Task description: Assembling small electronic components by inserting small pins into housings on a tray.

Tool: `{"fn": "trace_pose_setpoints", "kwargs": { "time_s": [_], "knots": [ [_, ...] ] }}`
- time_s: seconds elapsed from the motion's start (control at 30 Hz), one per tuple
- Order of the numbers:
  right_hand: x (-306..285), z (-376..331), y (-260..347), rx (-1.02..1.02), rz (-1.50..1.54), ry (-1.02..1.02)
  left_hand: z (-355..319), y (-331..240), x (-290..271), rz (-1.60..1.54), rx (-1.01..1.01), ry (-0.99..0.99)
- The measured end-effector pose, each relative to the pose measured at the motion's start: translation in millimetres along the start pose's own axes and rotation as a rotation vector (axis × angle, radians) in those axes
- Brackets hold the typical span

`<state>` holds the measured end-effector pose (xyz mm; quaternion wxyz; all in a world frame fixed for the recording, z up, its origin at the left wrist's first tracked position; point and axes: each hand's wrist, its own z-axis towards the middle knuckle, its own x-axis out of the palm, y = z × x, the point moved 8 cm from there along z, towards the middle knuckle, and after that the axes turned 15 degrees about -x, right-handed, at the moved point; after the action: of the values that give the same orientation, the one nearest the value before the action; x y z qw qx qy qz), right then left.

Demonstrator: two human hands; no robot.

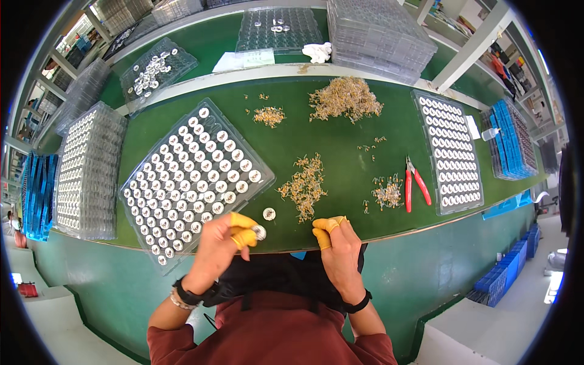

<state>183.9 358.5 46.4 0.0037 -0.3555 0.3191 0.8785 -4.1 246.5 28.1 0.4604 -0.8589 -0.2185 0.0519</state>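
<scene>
My left hand (222,243), with yellow finger cots, pinches a small round white-and-silver disc (260,232) near the table's front edge. Another such disc (269,214) lies loose on the green table just beyond it. To its left, a clear plastic tray (220,117) holds rows of white discs with dark centres and sits at an angle. My right hand (342,250), also in yellow finger cots, has thumb and finger pressed together at the table edge. What it holds, if anything, is too small to tell. Ahead of it lies a scattered pile of tiny orange, wire-legged components (304,187).
Red-handled pliers (408,193) lie right of a small component heap (387,193). A bigger heap (345,100) lies farther back. At right stand another filled tray (433,159) and a blue tray stack (511,146). Filled trays are stacked at left (90,176); clear trays (377,39) behind.
</scene>
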Motion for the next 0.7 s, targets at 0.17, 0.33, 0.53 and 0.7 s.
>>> {"fn": "trace_pose_setpoints", "kwargs": {
  "time_s": [0.17, 0.33, 0.53, 0.7],
  "knots": [
    [12.3, 10.9, 0.2, -0.118, -0.156, 0.141, 15.1, -47.1, -57.8, 0.094, 0.117, -0.260],
    [8.1, 15.6, -8.9, -0.023, -0.137, 0.240, 48.9, -99.8, -90.7, 0.248, 0.171, -0.423],
    [8.9, 21.4, -10.8, -0.008, -0.073, 0.257, 96.8, -135.9, -119.5, 0.691, 0.251, -0.753],
    [-0.6, 13.3, -17.4, 0.085, 0.153, 0.145, 116.7, -140.9, -114.1, 0.936, 0.381, -0.884]
  ]
}}
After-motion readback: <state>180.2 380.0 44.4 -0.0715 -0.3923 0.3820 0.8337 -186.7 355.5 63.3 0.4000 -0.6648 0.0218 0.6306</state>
